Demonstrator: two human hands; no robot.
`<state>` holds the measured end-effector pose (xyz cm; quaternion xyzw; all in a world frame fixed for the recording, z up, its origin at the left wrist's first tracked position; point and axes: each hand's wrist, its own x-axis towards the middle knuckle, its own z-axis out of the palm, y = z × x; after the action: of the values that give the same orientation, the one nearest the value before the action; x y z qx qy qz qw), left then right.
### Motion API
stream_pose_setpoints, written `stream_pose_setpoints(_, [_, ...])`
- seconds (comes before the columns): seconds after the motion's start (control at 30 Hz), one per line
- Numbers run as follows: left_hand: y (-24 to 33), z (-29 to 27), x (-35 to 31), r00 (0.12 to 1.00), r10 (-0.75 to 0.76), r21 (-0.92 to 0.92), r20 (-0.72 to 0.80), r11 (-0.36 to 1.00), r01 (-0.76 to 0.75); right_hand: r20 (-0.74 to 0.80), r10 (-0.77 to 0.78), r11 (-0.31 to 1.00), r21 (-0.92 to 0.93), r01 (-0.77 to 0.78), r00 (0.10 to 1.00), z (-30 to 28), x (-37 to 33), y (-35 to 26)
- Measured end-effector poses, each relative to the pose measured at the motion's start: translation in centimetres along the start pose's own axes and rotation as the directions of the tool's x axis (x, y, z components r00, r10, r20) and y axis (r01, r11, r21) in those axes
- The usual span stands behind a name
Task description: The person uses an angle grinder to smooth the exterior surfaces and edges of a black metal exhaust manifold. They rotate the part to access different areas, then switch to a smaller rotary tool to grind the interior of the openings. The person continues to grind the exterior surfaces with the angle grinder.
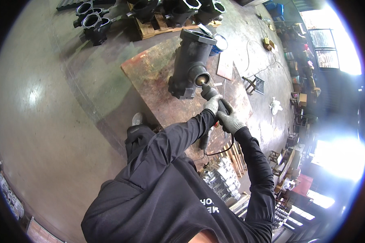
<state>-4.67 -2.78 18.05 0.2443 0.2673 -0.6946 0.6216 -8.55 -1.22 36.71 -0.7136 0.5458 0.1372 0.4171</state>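
Both of my hands wear grey gloves and hold a dark corded power tool, which looks like a die grinder point(208, 92). My left hand point(212, 105) wraps round its front body. Farther back, my right hand point(231, 120) is closed round the rear part. The tool's tip reaches the round side opening of a large black metal casting point(185, 60), where a yellowish spot shows inside. I cannot tell whether the tip touches the wall. That casting stands on a worn, rust-stained table point(154, 87). Near my right forearm lies a second dark hand tool point(205, 140).
A blue-sided can point(220, 43) and a flat pale board point(225, 67) sit by the casting. More black castings point(182, 12) rest on a wooden pallet point(150, 30); others point(95, 26) stand on the floor. Right of the table are a small stool point(255, 85) and a white cloth point(275, 106). Silvery parts point(222, 178) are stacked nearby.
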Motion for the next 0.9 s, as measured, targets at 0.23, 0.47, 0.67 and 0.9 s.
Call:
stream_pose_setpoints(0.23, [0.5,0.1,0.1,0.999,0.047,-0.107,-0.006,0.993,-0.048,0.048,0.003,1.000,-0.025,-0.002,0.999,-0.4,0.9,-0.8])
stream_pose_setpoints(0.47, [7.7,-0.8,4.1,0.715,-0.379,0.363,0.587,0.913,0.186,0.073,-0.040,0.998,-0.037,0.042,0.997,0.4,5.4,-2.4])
stream_pose_setpoints(0.67, [7.5,1.1,-0.2,0.990,0.113,0.257,0.085,0.957,-0.132,0.128,0.038,0.997,0.055,-0.045,0.991,0.5,7.4,-3.5])
stream_pose_setpoints(0.9, [7.5,2.5,-4.2,0.995,0.098,0.175,-0.031,0.980,-0.091,0.091,-0.071,0.997,0.028,0.069,0.993,0.9,7.2,-1.1])
